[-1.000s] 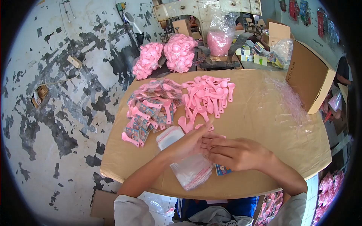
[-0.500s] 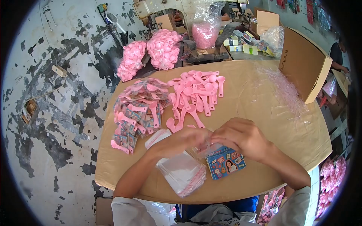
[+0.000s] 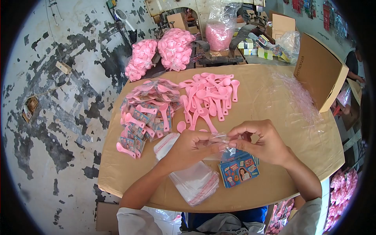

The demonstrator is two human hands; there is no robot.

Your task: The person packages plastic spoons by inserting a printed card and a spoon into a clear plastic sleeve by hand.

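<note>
Between my two hands is a clear plastic bag [image 3: 220,145], pinched from both sides. My left hand [image 3: 192,149] grips its left side with thumb and fingers. My right hand [image 3: 259,141] holds the other side, thumb and fingertips meeting near the bag's edge. Whether anything is inside the bag, I cannot make out. Just below lies a stack of blue printed cards [image 3: 239,171]. To its left, partly under my left forearm, is a pile of flat clear bags [image 3: 194,184]. Loose pink spoons [image 3: 211,94] lie heaped beyond my hands.
Packed bags with pink spoons and cards [image 3: 150,105] are piled at the table's left. Full bags of pink spoons [image 3: 176,49] stand behind. A cardboard box [image 3: 319,72] stands at the right edge, beside crumpled clear plastic [image 3: 299,96].
My hands have drawn slightly apart, and the clear bag now shows stretched between them. The whole view has shifted a little.
</note>
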